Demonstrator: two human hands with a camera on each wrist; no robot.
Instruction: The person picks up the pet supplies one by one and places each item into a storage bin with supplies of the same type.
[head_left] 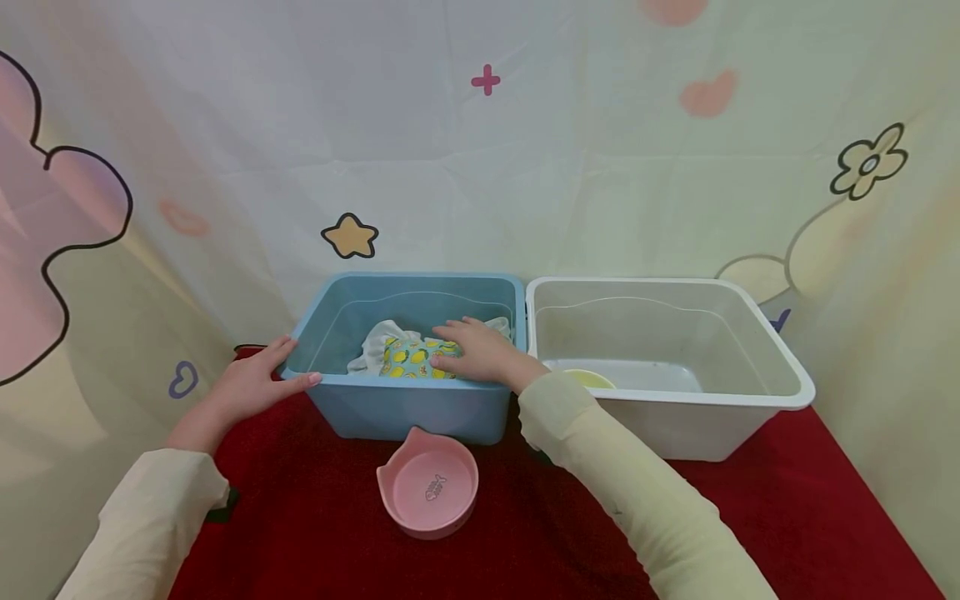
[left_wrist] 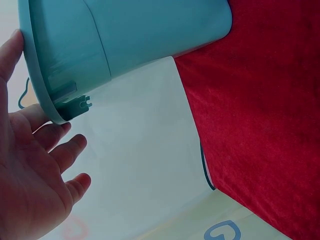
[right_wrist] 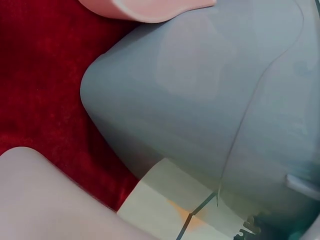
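In the head view, the left hand (head_left: 258, 379), fingers spread, touches the left edge of the blue bin (head_left: 420, 408); the right hand (head_left: 480, 350), fingers extended, rests on the lemon-print cloth (head_left: 408, 358) inside, near the centre. For soft cloth, I judge a flat, gentle palm is best, the left steadying the bin. Below lies red velvet (head_left: 285, 500); behind, a printed curtain (head_left: 420, 108). The left wrist view shows loose fingers at left. In the right wrist view, I cannot see the fingers.
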